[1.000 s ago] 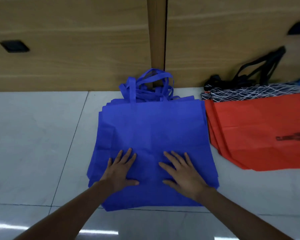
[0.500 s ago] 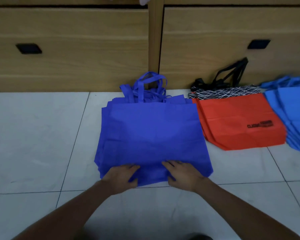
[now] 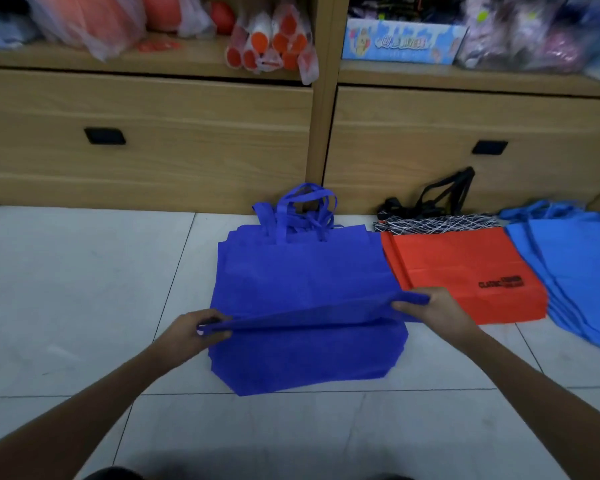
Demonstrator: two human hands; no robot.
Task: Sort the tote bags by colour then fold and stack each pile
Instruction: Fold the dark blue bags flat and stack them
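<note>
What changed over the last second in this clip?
Both hands went from lying flat on the dark blue bags to gripping their near edge; the left hand and right hand now hold it lifted, moved toward the handles. The red bags, light blue bags and net-patterned bag stayed put.

A small shop, by the look of it: wooden shelves (image 3: 146,58) crammed with plastic-wrapped goods (image 3: 271,43) and a printed display carton (image 3: 400,43), deep drawers (image 3: 187,140) underneath, and tote bags (image 3: 309,271) lying in colour piles on the white tiled floor (image 3: 84,289).
</note>
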